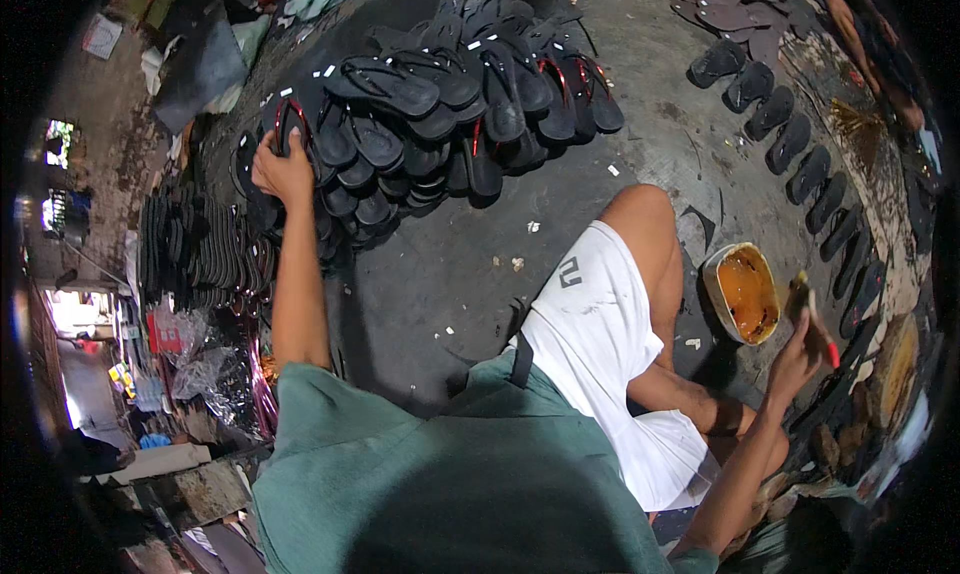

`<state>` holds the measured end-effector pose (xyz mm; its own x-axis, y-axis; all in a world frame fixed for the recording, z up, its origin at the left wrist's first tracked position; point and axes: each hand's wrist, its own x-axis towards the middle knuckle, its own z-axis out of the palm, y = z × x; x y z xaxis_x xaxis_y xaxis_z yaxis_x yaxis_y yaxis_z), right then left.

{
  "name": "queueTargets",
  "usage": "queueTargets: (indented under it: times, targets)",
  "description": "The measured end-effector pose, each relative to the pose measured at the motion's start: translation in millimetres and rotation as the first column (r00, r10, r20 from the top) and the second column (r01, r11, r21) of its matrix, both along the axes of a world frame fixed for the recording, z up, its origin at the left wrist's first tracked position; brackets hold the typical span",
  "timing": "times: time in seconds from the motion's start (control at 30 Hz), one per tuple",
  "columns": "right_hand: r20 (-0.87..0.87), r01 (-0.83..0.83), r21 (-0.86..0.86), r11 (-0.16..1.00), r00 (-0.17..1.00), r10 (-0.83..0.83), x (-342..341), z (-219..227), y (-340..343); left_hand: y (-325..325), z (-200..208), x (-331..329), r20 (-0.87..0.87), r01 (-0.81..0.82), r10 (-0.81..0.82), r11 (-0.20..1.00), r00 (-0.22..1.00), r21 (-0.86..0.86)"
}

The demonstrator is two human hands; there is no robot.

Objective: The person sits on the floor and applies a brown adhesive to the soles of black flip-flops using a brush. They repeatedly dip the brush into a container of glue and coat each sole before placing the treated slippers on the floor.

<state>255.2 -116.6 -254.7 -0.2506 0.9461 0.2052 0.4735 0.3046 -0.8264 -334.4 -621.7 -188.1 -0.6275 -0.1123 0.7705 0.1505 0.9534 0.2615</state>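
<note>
My left hand (285, 169) reaches to the left end of a big heap of black flip-flops (395, 89). Its thumb and fingers close on a black flip-flop with a red strap (290, 119). Off to the right, my right hand (793, 359) grips a glue brush (800, 286) with worn, brownish bristles and a bit of red at its handle. Just left of the brush stands a pale tub (712, 282) holding amber, glue-like stuff. Beyond it runs a curved row of black soles (790, 142), several of them set side by side.
Stacks of dark soles (205, 244) stand at the left, with clear plastic bags (215, 369) below them. Brown cut pieces (735, 12) lie at the far right. Another person's arm (855, 44) shows at the upper right edge. White scraps (518, 264) dot the dark floor.
</note>
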Motion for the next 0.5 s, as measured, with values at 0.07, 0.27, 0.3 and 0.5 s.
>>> queueTargets:
  times: [0.07,0.27,0.3,0.5]
  targets:
    - [0.038,-0.033,-0.011,0.999,0.999,0.033,17,-40,-7,-25,0,-35,-0.058,-0.110,0.101,0.979,0.993,-0.172]
    - [0.288,0.011,0.013,1.000,0.958,-0.014,0,9,-38,-75,19,-40,0.046,0.163,-0.172,0.974,0.984,0.156]
    - [0.246,0.045,0.033,0.998,0.968,-0.052,2,9,-43,-57,27,-20,-0.083,0.147,-0.137,0.980,0.987,0.134]
    - [0.581,0.048,-0.098,0.994,0.814,0.018,21,-26,-40,92,27,139,0.149,0.650,-0.707,0.699,0.691,0.297]
